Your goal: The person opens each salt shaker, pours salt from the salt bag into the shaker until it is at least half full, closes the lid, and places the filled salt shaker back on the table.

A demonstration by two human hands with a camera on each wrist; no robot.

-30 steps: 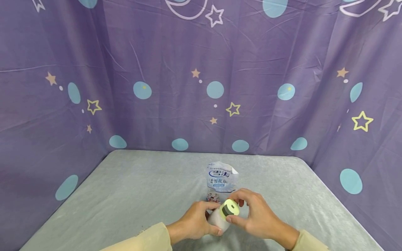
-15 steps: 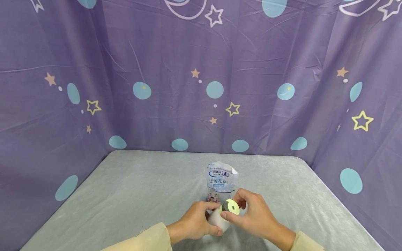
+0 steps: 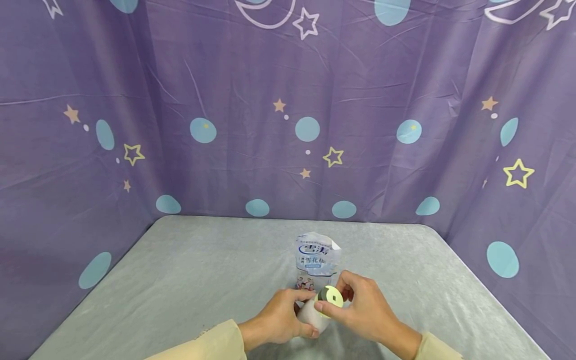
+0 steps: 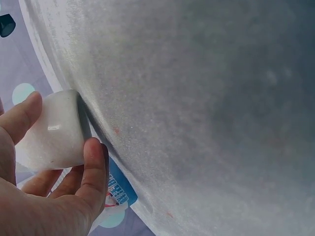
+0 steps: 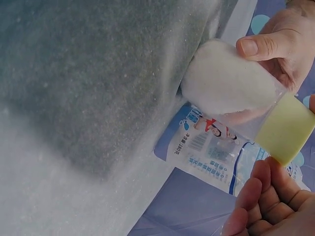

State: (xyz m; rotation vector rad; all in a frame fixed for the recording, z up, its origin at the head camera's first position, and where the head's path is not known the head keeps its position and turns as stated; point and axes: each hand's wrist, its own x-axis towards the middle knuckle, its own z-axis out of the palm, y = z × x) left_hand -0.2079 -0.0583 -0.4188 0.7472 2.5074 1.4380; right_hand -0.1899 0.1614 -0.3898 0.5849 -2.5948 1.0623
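Observation:
A clear seasoning bottle (image 3: 310, 317) full of white grains stands tilted near the front of the table, its yellow-green cap (image 5: 288, 129) on top. My left hand (image 3: 280, 317) grips the bottle's body, thumb on the near side and fingers on the far side. With thumb and fingers, my right hand (image 3: 366, 310) pinches the rim of the cap. A dark patch shows on the cap's side in the head view. Just behind the bottle lies a blue and white salt bag (image 3: 316, 256), its lower part partly covered by the hands and bottle.
A grey-white cloth covers the table (image 3: 216, 265), whose rounded far corners meet the purple curtain (image 3: 252, 75) printed with stars and dots. In the left wrist view a small dark object (image 4: 7, 25) shows at the upper left edge.
The cap has turned clockwise seen from above, its dark patch moving from the near left toward the far left. My right thumb moved left along with it. The left hand and bag stayed put.

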